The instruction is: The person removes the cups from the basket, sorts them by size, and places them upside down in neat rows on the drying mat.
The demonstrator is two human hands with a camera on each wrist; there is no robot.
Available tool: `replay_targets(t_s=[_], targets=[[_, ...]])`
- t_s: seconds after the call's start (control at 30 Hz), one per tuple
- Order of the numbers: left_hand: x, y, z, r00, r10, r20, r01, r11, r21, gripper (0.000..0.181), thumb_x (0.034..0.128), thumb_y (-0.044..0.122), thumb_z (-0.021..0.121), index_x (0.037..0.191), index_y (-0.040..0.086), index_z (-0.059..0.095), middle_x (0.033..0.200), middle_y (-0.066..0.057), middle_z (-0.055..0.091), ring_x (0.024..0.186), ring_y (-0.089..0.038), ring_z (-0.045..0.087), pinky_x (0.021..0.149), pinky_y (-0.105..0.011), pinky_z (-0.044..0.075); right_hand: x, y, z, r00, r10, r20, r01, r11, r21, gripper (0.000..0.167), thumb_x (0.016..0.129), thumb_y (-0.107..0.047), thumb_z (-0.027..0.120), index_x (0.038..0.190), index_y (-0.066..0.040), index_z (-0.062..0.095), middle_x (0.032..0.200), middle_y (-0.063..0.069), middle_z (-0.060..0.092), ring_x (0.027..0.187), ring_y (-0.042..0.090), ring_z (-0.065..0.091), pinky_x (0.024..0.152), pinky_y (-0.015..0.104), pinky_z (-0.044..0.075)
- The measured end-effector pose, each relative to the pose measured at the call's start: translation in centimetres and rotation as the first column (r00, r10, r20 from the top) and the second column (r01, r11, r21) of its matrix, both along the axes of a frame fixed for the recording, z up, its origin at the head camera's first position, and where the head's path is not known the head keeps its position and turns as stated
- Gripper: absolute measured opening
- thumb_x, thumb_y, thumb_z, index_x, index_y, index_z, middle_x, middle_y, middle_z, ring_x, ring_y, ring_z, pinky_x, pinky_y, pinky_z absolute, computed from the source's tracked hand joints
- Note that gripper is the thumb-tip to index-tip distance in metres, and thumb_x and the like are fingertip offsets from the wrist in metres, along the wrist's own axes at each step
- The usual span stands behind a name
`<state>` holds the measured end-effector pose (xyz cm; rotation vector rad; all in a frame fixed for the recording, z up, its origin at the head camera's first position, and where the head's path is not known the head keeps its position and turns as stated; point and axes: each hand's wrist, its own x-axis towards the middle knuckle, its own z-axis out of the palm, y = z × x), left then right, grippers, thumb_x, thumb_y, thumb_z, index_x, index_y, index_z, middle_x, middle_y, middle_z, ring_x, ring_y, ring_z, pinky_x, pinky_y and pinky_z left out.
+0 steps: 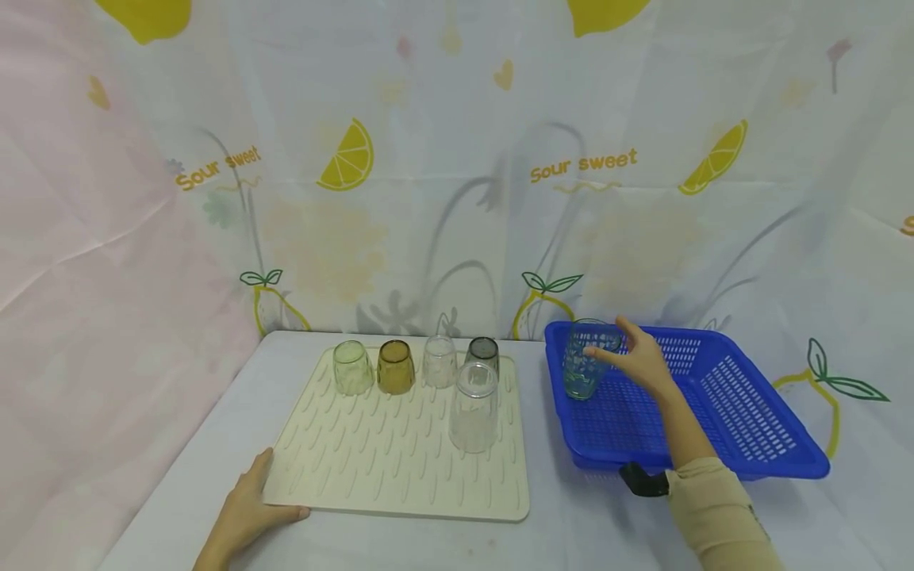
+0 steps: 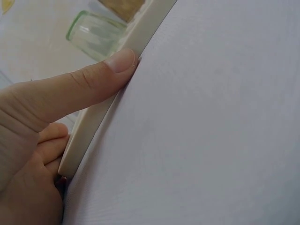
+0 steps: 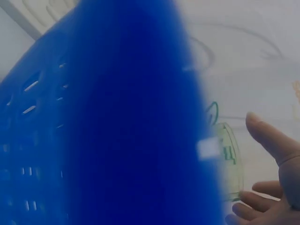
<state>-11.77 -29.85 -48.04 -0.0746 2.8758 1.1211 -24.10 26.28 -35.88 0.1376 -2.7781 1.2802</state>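
In the head view my left hand (image 1: 246, 505) rests at the near left corner of a cream drying mat (image 1: 385, 468). Its thumb lies along the mat's front edge, and its fingers touch the left side. My right hand (image 1: 638, 358) is over a blue plastic basket (image 1: 757, 412), beside a clear greenish drinking glass (image 1: 581, 379). That glass stands slightly tilted against the basket's left side. In the right wrist view, the thumb is spread from the fingers, with fingertips near the glass (image 3: 229, 164); the basket wall hides part of it.
Along the mat's back stand a light green tumbler (image 1: 353, 369), an amber tumbler (image 1: 396, 369), a clear tumbler (image 1: 439, 363) and a grey tumbler (image 1: 482, 349), mouth down. A tall clear glass (image 1: 474, 412) stands before the grey one. Behind hangs a lemon-print cloth (image 1: 443, 159).
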Motion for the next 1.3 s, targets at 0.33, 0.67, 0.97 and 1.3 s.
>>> replay_targets(t_s=[0.33,0.67,0.97,1.3], targets=[[-0.2,0.1,0.0,1.000,-0.004,0.026,0.004,1.000,-0.004,0.121,0.0613,0.027,0.087,0.140,-0.020,0.008,0.141,-0.046,0.009,0.127,-0.064,0.011,0.101,-0.073,0.013,-0.6,0.2,-2.2,0.998,0.014,0.061,-0.013,1.000,-0.017,0.104,0.082,-0.035,0.071,0.147,0.008,0.002,0.144,0.036,0.022,0.130,0.051,0.027,0.103,0.063,0.031],[0.0,0.1,0.0,1.000,-0.004,0.018,0.004,1.000,-0.008,0.120,0.0611,0.027,0.087,0.140,-0.020,0.009,0.141,-0.046,0.009,0.126,-0.065,0.011,0.101,-0.074,0.013,-0.8,-0.3,-3.3,0.999,-0.024,0.026,0.025,1.000,-0.017,0.106,0.081,-0.034,0.072,0.148,0.005,-0.001,0.143,0.035,0.024,0.125,0.050,0.033,0.100,0.061,0.036],[-0.1,-0.1,0.0,1.000,-0.008,-0.005,0.008,1.000,-0.009,0.120,0.0612,0.027,0.087,0.140,-0.020,0.010,0.141,-0.046,0.010,0.127,-0.064,0.012,0.103,-0.072,0.012,-1.4,-1.2,-3.8,0.996,-0.049,-0.068,0.051,0.998,0.030,0.095,0.085,-0.030,0.069,0.145,0.009,0.007,0.138,0.036,0.033,0.123,0.049,0.038,0.099,0.060,0.037],[0.0,0.0,0.4,0.998,-0.011,0.057,0.011,1.000,0.002,0.120,0.0642,0.030,0.085,0.141,-0.018,0.007,0.142,-0.045,0.007,0.127,-0.064,0.010,0.101,-0.074,0.013,-0.1,-1.6,-3.5,0.992,-0.066,-0.110,0.056,0.994,-0.094,0.090,0.079,-0.025,0.075,0.142,0.007,0.020,0.127,0.029,0.044,0.118,0.044,0.044,0.100,0.055,0.039]])
